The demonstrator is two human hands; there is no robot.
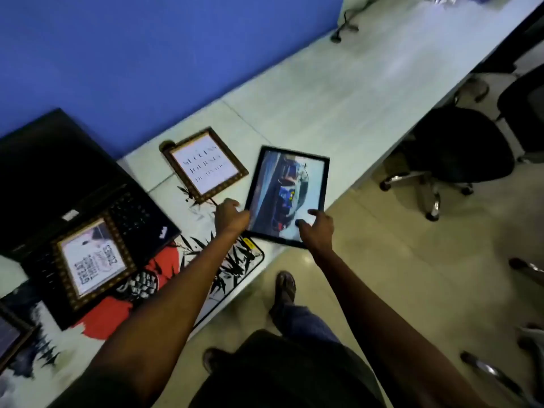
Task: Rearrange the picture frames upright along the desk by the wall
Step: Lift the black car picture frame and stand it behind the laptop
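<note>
A black-framed car picture [290, 184] is tilted up off the white desk [338, 113]. My left hand [231, 217] grips its near left corner and my right hand [316, 226] holds its near edge, thumb on the glass. Beyond it, a brown ornate frame with lettering [206, 164] lies flat near the blue wall [147, 54]. A second ornate frame with a quote [92, 262] lies flat on the laptop keyboard [138, 219]. The corner of another frame [10, 334] shows at the left edge.
An open black laptop [53, 172] sits on a red, black and white desk mat [164, 269]. A cable [343, 25] lies far along the desk. Black office chairs [459, 145] stand to the right on the tiled floor.
</note>
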